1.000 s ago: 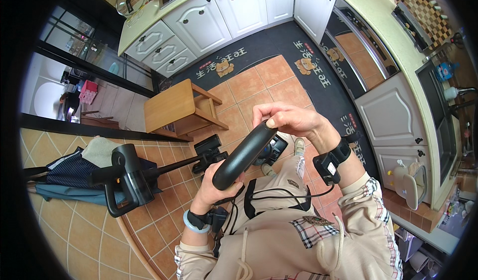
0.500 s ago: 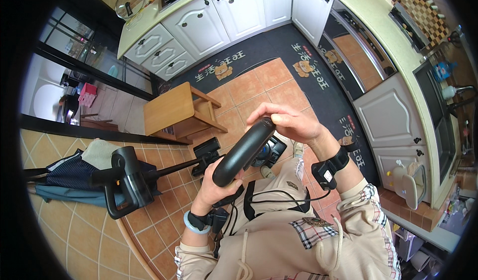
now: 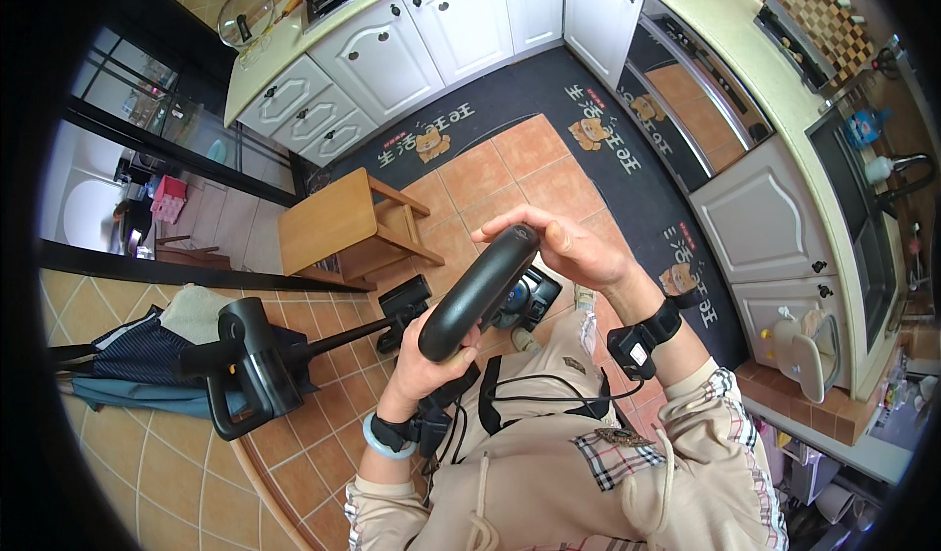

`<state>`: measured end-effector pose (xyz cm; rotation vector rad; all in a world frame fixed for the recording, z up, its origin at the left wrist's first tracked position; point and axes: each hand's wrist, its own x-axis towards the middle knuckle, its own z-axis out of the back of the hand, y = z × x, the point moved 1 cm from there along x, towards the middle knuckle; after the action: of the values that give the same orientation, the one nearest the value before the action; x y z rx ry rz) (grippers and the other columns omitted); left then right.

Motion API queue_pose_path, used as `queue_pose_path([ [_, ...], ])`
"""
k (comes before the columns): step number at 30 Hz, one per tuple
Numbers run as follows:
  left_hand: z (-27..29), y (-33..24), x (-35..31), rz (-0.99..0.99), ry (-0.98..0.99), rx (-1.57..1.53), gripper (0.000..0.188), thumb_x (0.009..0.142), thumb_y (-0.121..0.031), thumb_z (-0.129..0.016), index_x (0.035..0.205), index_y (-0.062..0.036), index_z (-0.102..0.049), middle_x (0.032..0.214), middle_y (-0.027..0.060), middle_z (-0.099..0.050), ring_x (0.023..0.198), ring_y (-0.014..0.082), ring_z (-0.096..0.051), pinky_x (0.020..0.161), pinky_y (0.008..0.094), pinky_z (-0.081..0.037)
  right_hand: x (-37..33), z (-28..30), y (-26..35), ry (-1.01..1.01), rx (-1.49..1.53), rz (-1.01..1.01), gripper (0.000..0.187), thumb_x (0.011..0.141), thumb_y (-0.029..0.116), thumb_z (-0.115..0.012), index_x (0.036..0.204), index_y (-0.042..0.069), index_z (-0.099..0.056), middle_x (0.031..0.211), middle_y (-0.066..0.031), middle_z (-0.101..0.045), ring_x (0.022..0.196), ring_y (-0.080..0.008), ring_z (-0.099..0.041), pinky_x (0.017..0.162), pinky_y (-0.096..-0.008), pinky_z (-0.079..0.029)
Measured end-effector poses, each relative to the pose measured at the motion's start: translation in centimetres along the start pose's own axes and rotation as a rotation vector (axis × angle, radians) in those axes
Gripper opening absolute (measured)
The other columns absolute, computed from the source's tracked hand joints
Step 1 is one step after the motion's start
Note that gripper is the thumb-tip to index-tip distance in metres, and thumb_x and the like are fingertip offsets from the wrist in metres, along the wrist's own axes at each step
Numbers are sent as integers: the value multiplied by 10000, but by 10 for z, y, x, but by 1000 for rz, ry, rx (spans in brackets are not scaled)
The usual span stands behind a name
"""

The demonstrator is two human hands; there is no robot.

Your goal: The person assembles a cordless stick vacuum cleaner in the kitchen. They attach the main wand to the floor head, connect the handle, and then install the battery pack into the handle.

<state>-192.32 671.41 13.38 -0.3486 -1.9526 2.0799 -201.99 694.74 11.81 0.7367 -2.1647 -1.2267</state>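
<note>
My left hand point(image 3: 410, 363) is wrapped round the lower part of a thick black curved handle point(image 3: 478, 291), which stands upright in front of my body. Below it, partly hidden by the handle, shows the black head of a floor cleaner point(image 3: 537, 301) with some blue on it. Beside the handle's upper end my right hand point(image 3: 591, 254) is open, fingers stretched over the top and thumb raised; whether its palm touches the handle I cannot tell. A black cordless stick vacuum point(image 3: 257, 373) stands to the left, its tube reaching toward the floor cleaner.
A wooden stool point(image 3: 331, 227) stands ahead on the left. Folded clothes point(image 3: 147, 350) lie behind the stick vacuum. Dark printed mats point(image 3: 451, 110) run along the white cabinets point(image 3: 456, 22). On the right are an oven point(image 3: 681, 100) and a counter with a sink point(image 3: 872, 247).
My right thumb has lifted off the handle's top and the fingers have straightened. My left hand keeps its grip on the handle. The view has shifted slightly.
</note>
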Motion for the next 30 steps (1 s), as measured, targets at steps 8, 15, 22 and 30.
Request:
queue_pose_path([
  [8, 0, 1, 1, -19, 3, 40, 359, 737, -120, -742, 1030, 29, -596, 787, 49, -623, 738, 159, -600, 760, 307, -503, 0, 0, -3, -8, -14, 42, 724, 887, 634, -567, 1325, 60, -525, 1226, -59, -587, 1184, -167, -528, 1029, -340, -395],
  [15, -2, -2, 4, 4, -9, -3, 289, 723, -57, -721, 977, 14, -604, 806, 61, -636, 763, 169, -620, 773, 312, -506, 0, -1, -1, -32, -13, 33, 722, 898, 645, -534, 1313, 53, -532, 1214, -61, -600, 1176, -162, -538, 1029, -338, -397],
  [22, 0, 0, 8, -11, 10, 22, 277, 715, -46, -726, 960, 7, -608, 851, 69, -633, 787, 179, -627, 774, 308, -501, 0, 1, -1, -48, -5, 7, 795, 901, 683, -477, 1336, 18, -505, 1353, -153, -531, 1295, -236, -458, 1099, -386, -311],
  [30, -3, 1, 9, -4, -15, -10, 301, 715, -21, -724, 991, 1, -606, 870, 60, -622, 785, 158, -608, 760, 291, -492, -1, 2, -2, -60, 8, 18, 822, 901, 700, -454, 1336, 4, -495, 1352, -150, -531, 1259, -216, -484, 1078, -373, -339],
])
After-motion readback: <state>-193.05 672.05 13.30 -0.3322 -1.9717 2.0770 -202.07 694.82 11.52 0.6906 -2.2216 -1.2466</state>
